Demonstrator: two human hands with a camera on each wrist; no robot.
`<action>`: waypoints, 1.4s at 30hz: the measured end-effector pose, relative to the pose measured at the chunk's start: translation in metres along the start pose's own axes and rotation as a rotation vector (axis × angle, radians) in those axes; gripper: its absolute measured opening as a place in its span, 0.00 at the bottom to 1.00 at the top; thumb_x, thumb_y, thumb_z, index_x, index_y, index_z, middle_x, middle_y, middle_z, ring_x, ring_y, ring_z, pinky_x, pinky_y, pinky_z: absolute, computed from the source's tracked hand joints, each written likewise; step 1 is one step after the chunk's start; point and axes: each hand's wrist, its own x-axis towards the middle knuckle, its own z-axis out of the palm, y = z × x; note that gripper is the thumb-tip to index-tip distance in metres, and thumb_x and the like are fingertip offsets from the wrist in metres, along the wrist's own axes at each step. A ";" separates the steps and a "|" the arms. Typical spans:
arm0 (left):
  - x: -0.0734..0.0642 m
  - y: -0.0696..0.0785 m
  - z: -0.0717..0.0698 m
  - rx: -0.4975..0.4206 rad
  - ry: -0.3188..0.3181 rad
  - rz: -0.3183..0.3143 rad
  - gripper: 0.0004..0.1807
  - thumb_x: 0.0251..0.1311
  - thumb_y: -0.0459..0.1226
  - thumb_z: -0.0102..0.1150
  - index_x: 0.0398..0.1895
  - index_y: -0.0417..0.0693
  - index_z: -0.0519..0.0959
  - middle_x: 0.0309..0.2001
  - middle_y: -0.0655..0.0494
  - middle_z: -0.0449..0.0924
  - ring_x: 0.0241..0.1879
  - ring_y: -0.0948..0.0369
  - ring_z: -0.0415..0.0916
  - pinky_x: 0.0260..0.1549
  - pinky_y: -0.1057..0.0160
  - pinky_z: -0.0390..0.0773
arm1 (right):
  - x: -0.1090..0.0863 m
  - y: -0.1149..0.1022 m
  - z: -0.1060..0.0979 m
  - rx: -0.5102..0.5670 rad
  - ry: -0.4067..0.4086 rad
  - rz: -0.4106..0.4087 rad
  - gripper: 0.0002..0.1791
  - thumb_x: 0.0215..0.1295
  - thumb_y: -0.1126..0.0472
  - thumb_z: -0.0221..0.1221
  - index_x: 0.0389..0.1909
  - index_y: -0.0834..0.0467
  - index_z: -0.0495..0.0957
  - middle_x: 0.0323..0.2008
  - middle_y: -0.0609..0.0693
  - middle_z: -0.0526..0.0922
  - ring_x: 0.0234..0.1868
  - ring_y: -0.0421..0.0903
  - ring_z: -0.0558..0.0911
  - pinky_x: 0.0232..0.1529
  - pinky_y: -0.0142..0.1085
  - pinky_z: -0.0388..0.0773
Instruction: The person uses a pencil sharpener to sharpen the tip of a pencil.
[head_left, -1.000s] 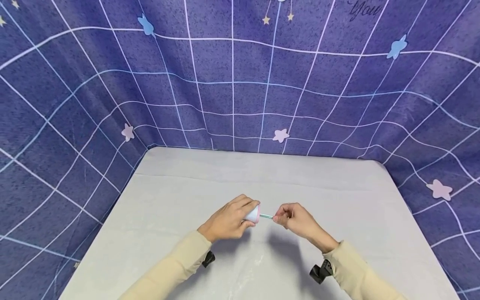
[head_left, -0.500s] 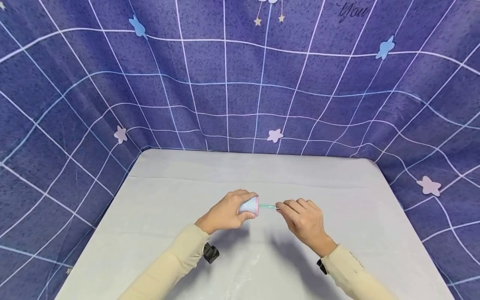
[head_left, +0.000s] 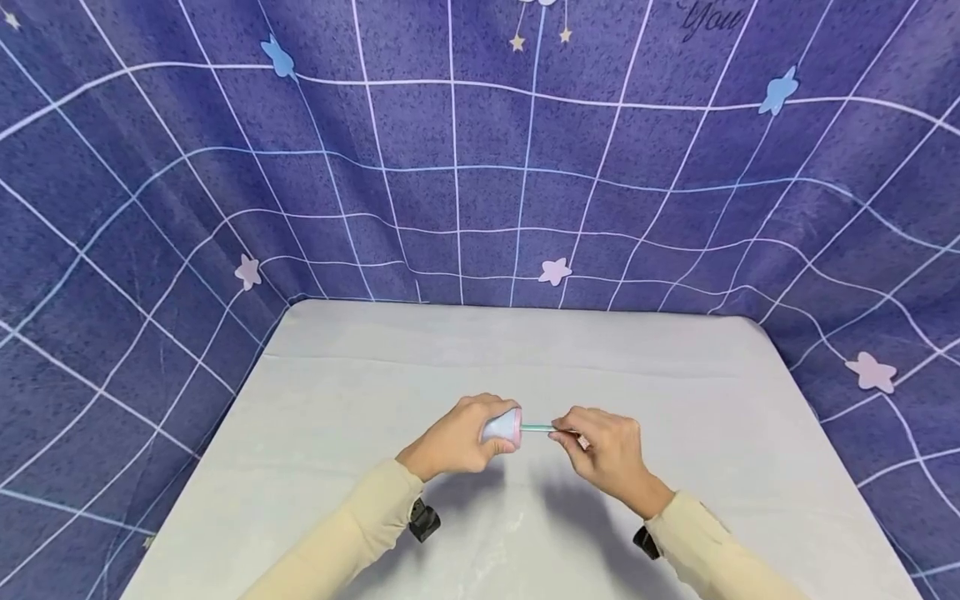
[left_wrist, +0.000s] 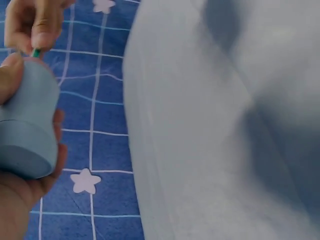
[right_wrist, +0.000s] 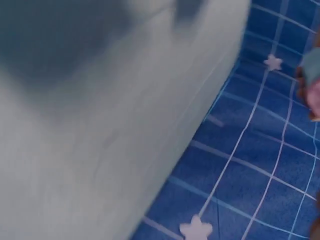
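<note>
My left hand [head_left: 453, 440] grips a light-blue, waisted cylinder [head_left: 497, 427] with a pink end, held sideways above the table. A thin green stick, pencil-like [head_left: 536, 428], comes out of that pink end toward the right. Its outer part is pinched between the thumb and fingers of my right hand [head_left: 611, 450]. In the left wrist view the cylinder [left_wrist: 32, 100] shows its wide flat base, with the fingers wrapped around it. The right wrist view catches only the pink end [right_wrist: 314, 97] at its edge. How deep the stick sits inside is hidden.
A white-covered table [head_left: 390, 342] lies beneath both hands. Behind it and along its sides hangs a blue-purple curtain [head_left: 420, 192] with grid lines and stars. Dark camera mounts [head_left: 424, 520] are strapped below the wrists.
My right hand rolled over, its knuckles up half a second ago, and has partly turned back now, still pinching the green stick. The left hand keeps its grip on the cylinder, with only slight shifts.
</note>
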 end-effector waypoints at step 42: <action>0.002 -0.008 -0.018 -0.203 0.051 -0.075 0.19 0.52 0.36 0.68 0.49 0.45 0.80 0.35 0.55 0.81 0.29 0.65 0.72 0.28 0.69 0.74 | 0.002 0.016 0.007 -0.425 0.254 -0.409 0.12 0.70 0.60 0.51 0.43 0.55 0.84 0.28 0.47 0.82 0.25 0.45 0.76 0.25 0.35 0.68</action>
